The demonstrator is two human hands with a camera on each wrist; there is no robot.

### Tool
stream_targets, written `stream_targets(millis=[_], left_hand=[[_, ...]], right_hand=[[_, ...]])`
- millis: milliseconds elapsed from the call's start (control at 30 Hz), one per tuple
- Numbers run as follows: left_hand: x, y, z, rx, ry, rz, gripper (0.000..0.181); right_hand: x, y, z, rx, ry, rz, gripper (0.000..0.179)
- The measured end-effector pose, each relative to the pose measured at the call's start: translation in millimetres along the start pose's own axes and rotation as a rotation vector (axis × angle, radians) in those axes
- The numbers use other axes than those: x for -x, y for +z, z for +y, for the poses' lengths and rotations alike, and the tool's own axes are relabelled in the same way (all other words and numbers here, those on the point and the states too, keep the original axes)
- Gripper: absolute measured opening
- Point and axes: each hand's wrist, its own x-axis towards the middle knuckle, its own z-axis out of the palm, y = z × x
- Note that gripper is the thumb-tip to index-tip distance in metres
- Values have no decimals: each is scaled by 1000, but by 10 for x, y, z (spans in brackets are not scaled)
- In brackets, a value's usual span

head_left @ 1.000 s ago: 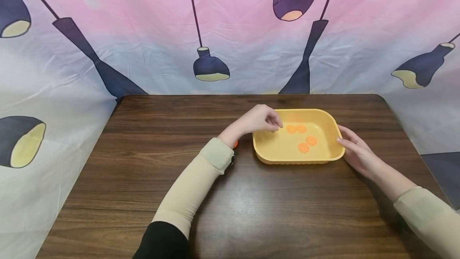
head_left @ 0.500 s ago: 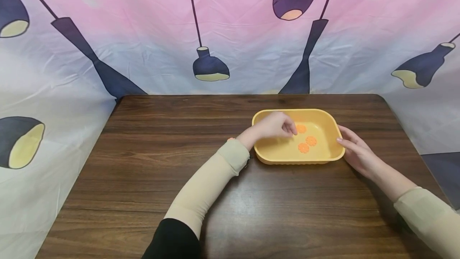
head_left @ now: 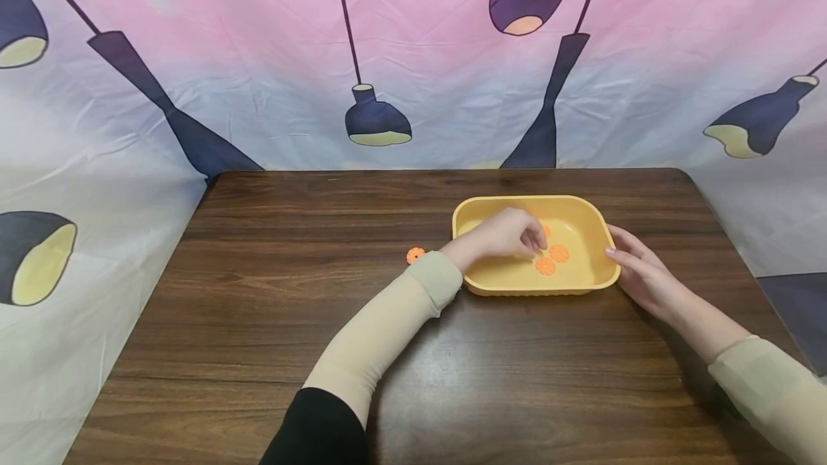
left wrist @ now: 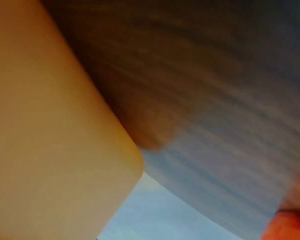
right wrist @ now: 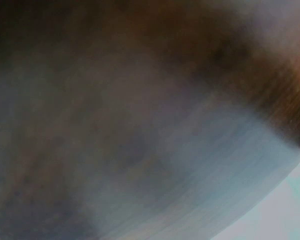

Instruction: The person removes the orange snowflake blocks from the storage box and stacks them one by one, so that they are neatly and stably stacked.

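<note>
In the head view a yellow plastic basin (head_left: 494,282) stands on the table. My right hand (head_left: 639,271) grips its right end, thumb over the rim and fingers along the outer wall. My left hand (head_left: 507,232) reaches inside over the left edge, fingers curled and pointing down. Its fingertips are just above a flat orange scalloped disc (head_left: 545,266); I cannot tell whether they hold anything. Beside that lies a second disc (head_left: 559,253), and a third (head_left: 547,232) is partly hidden behind the fingers. The left wrist view shows the basin's outer wall (left wrist: 50,130) up close.
An orange scalloped piece (head_left: 416,255) with dark marks lies on the table left of the basin, partly behind the left sleeve (head_left: 436,282). Dark wood grain covers the tabletop (head_left: 258,307). A patterned cloth (head_left: 278,92) hangs behind the far edge.
My left hand has moved right and slightly down, from the basin's left edge to over the orange discs. The orange piece on the table shows more now. My right hand stays put.
</note>
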Motion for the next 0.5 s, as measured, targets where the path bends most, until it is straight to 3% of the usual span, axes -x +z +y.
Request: stream_targets(millis=[300, 500], left_hand=[[-70, 61, 9, -5, 39, -85, 25], [-91, 109, 17, -48, 67, -96, 28]], right_hand=[[4, 9, -10, -6, -2, 5, 42], [-1, 12, -7, -23, -7, -4, 43]])
